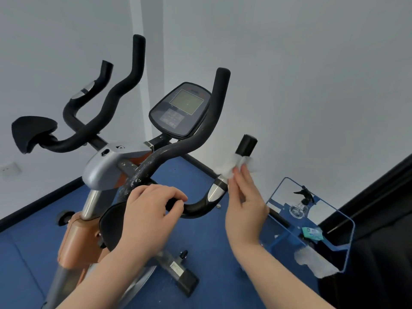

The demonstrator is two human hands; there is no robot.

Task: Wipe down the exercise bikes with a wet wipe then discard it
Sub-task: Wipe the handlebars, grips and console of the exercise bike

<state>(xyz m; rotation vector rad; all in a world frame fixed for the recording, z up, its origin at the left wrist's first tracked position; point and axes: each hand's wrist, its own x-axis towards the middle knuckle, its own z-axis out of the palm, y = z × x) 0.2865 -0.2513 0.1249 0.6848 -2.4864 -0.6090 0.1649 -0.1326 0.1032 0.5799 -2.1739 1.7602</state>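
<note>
An exercise bike [104, 166] with black foam handlebars, a grey stem and an orange body fills the middle of the head view. Its console [179, 110] sits between the bars. My left hand [149, 212] grips the lower curve of the right handlebar [196, 208]. My right hand [244, 206] presses a white wet wipe [231, 166] around the short upright grip [246, 144] on the right, just above its silver sensor band [215, 190].
A clear-walled blue cart [347, 237] stands at the lower right. It holds a spray bottle [301, 204], a green wipe pack [312, 233] and a crumpled white wipe [312, 262]. Blue floor lies under the bike; white walls meet in a corner behind it. A black curtain hangs at the far right.
</note>
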